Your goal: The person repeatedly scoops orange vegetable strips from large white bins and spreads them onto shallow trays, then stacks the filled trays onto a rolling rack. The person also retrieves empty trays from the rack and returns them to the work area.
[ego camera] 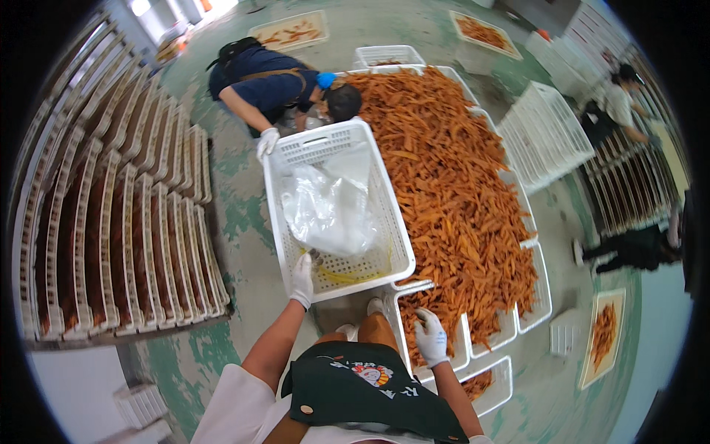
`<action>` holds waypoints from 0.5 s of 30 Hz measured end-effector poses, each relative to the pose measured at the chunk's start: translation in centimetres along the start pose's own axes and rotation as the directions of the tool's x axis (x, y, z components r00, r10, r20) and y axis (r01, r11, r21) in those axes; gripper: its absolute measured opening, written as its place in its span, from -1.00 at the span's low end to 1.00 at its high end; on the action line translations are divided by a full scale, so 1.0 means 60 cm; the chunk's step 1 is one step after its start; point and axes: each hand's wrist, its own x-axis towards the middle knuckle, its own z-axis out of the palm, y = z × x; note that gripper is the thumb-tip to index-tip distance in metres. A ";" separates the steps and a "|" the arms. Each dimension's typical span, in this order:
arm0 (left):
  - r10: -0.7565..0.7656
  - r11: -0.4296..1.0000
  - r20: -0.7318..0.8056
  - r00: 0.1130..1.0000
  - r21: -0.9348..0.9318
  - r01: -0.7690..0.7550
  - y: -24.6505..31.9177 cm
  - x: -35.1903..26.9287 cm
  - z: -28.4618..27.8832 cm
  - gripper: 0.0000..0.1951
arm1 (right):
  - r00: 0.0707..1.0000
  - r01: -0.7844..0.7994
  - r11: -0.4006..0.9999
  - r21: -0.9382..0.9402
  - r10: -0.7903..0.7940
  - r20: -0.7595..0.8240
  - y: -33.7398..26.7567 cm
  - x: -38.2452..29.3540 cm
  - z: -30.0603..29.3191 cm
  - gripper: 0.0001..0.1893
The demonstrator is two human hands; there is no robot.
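My left hand [303,277], in a white glove with dark fingertips, reaches over the near left rim of a white perforated plastic crate [407,261]. Its fingers lie at the inner wall, and whether they grip it cannot be told. Inside the crate rest a clear plastic bag [327,211] and yellow straps [346,276]. My right hand [431,338], gloved too, hovers over or touches orange-brown strips [410,313], which look like dried food, in a nearer white crate; its fingers are partly curled. A large heap of the strips [444,183] covers several crates beyond.
A bent-over person [266,89] has a gloved hand on the crate's far left corner. Stacked white trays [127,233] stand at left. White crates [541,139] stand right of the heap, with two more people [618,111] beyond. A tray of strips [604,333] lies at lower right.
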 end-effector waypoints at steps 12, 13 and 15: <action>0.349 0.279 0.229 0.909 0.901 -0.334 0.104 -0.095 0.066 -0.78 | 0.659 0.603 0.796 -0.049 -0.463 0.592 -0.201 0.391 0.271 -0.17; 0.247 0.225 0.235 0.940 0.930 -0.291 0.118 -0.108 0.056 -0.77 | 0.655 0.664 0.733 -0.148 -0.475 0.587 -0.213 0.407 0.308 -0.13; 0.075 0.274 0.391 0.917 0.876 -0.396 0.121 -0.121 0.021 -0.69 | 0.655 0.739 0.582 -0.338 -0.504 0.563 -0.232 0.433 0.380 -0.04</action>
